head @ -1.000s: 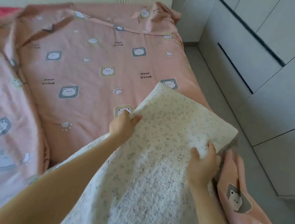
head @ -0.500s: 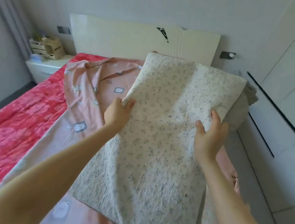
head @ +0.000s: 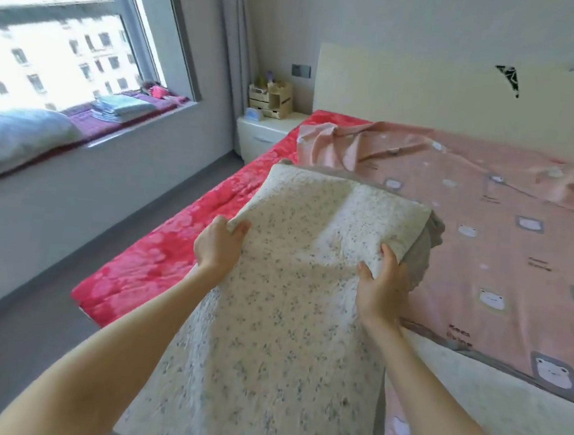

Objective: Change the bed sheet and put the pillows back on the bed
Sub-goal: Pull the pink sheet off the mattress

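A white speckled pillow (head: 294, 286) with a grey underside is held up in front of me over the bed. My left hand (head: 218, 243) grips its left edge, and my right hand (head: 381, 286) grips its right edge with the thumb on top. A pink sheet with frog prints (head: 492, 213) covers the right part of the bed and lies rumpled near the cream headboard (head: 426, 91). A red flowered cover (head: 187, 240) shows along the bed's left side.
A white bedside cabinet (head: 264, 136) with wooden organisers (head: 271, 99) stands at the bed's far left corner. A window ledge at left carries a pale pillow (head: 17, 137) and folded cloths (head: 122, 106). Grey floor (head: 41, 308) runs between ledge and bed.
The pillow has been carried up from low over the bed's foot and swung leftward. My view has turned left, and the window and ledge have come into sight. Both hands keep their grip.
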Action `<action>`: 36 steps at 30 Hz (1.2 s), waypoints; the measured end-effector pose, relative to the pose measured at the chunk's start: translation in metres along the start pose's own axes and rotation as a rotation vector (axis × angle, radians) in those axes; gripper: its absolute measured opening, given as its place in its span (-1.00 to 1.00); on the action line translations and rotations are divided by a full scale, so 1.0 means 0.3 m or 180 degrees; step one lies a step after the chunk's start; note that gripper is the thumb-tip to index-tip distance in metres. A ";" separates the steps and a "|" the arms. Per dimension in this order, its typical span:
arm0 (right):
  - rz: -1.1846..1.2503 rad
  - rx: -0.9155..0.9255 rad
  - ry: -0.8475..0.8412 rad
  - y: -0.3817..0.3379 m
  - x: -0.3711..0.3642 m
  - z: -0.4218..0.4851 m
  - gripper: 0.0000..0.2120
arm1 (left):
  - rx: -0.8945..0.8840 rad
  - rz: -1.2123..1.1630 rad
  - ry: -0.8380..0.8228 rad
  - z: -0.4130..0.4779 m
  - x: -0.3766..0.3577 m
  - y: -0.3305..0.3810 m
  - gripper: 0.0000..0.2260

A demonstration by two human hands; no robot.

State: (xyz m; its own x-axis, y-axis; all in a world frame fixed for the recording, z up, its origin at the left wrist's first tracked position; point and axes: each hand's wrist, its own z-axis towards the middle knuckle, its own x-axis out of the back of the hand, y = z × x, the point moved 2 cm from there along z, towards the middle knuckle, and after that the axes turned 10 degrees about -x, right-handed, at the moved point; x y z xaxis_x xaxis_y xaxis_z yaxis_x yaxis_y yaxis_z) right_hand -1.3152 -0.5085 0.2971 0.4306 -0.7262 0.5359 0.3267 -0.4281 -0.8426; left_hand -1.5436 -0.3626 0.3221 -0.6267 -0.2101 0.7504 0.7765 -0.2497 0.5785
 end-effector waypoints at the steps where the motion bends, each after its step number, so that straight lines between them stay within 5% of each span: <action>1: -0.0032 -0.0047 -0.0105 -0.034 -0.104 -0.060 -0.52 | 0.0046 0.0088 0.0002 0.029 0.046 -0.117 -0.60; 9: -0.0267 -0.0060 -0.0775 -0.359 -0.702 -0.383 -0.56 | 0.0236 0.0782 -0.0013 0.299 0.410 -0.724 -0.61; 15: -0.0471 0.0004 -0.1096 -0.602 -0.998 -0.304 -0.52 | 0.0049 0.0879 0.0038 0.667 0.548 -0.855 -0.63; 19: -0.1058 -0.0026 -0.1412 -0.627 -1.059 -0.202 -0.45 | 0.0056 0.0896 -0.0509 0.806 0.516 -0.902 -0.45; 24: -0.1345 -0.0296 -0.1427 -0.407 -0.909 -0.157 -0.57 | -0.0376 0.0983 -0.0815 0.754 0.294 -0.820 -0.47; 28: -0.1554 -0.1062 -0.1338 -0.107 -0.670 -0.140 -0.55 | -0.0745 0.0728 -0.1271 0.650 0.047 -0.651 -0.51; 33: -0.1486 -0.1917 -0.0667 0.220 -0.258 -0.166 -0.58 | -0.1311 0.0321 -0.1887 0.441 -0.256 -0.280 -0.56; 36: -0.1251 -0.2472 -0.0067 0.415 -0.006 -0.209 -0.76 | -0.1871 0.0082 -0.2274 0.258 -0.423 -0.036 -0.53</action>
State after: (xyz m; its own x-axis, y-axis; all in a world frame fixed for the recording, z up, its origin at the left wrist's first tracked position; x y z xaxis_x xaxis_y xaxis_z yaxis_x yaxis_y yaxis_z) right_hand -1.3281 -0.5942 0.1880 0.4251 -0.4420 0.7899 -0.2081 -0.8970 -0.3900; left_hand -1.4672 -0.2602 0.2452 -0.2684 0.3617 0.8928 0.5089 -0.7337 0.4502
